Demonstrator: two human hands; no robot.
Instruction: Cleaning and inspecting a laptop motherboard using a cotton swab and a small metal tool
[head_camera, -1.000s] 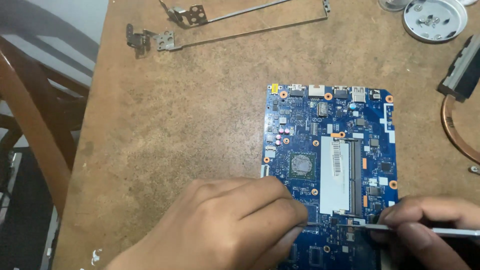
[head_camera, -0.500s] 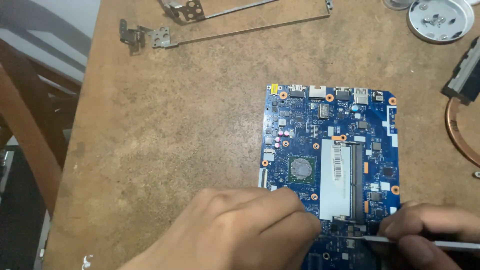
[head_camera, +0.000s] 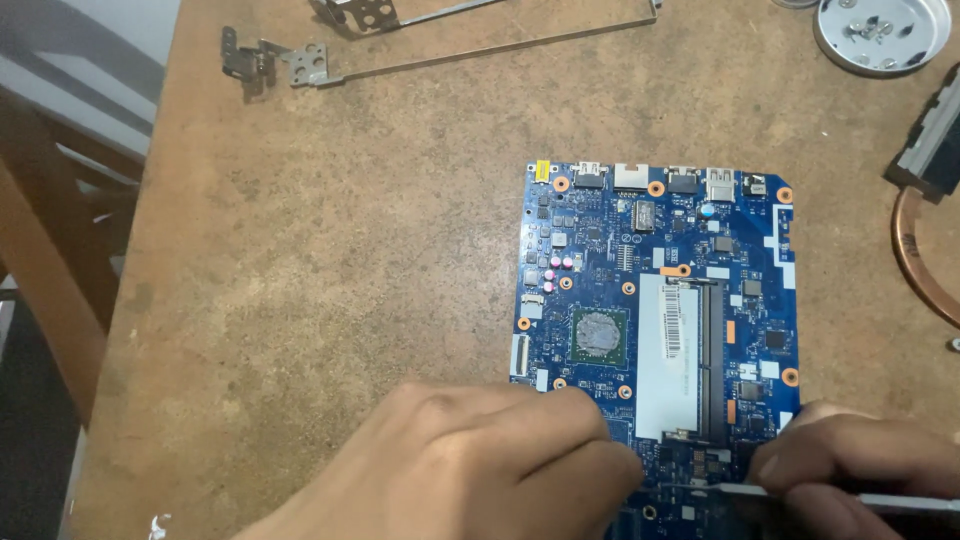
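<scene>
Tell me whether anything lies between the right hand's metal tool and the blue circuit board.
Nothing visible does. The right hand holds the thin metal tool with its tip already over the lower edge of the blue circuit board. The left hand rests on the board beside the tip, not across it.

We see a brown table (head_camera: 330, 250) with a worn, speckled top filling most of the view, its left edge running down at a slant. Beyond that edge stands a wooden chair (head_camera: 50, 240), reddish-brown, with a pale grey surface (head_camera: 90, 60) above it and dark floor (head_camera: 30, 440) below. Light is soft and even.
</scene>
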